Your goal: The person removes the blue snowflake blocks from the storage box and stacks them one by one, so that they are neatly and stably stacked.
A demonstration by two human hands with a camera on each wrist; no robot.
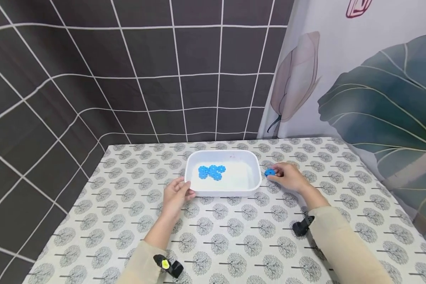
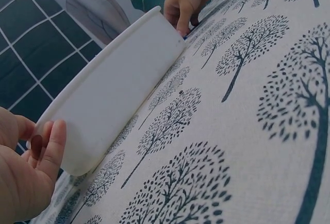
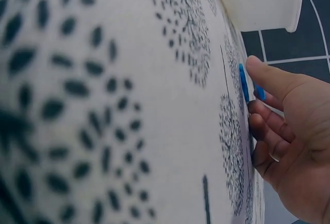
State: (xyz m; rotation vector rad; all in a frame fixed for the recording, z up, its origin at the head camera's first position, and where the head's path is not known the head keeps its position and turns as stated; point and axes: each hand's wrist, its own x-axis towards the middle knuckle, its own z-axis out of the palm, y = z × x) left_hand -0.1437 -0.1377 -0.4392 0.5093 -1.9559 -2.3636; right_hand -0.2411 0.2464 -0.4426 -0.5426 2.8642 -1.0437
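A white rectangular plastic tub (image 1: 224,193) sits on the tablecloth, with several blue notched building discs (image 1: 213,172) in a cluster at its left side. My left hand (image 1: 175,196) grips the tub's near left corner, thumb at the rim and fingers against the outer wall, as the left wrist view also shows. To the right of the tub, my right hand (image 1: 289,177) pinches blue notched discs (image 1: 269,172) low at the tablecloth. In the right wrist view, one blue disc (image 3: 243,82) is by the thumb tip and another blue piece (image 3: 260,92) is between thumb and fingers, partly hidden.
The table wears a pale cloth (image 1: 234,240) with a grey tree print. Behind it hangs a dark curtain (image 1: 156,59) with a white grid, and at right a pale curtain (image 1: 305,98) with large leaves. Each wrist carries a black strap device (image 1: 303,226).
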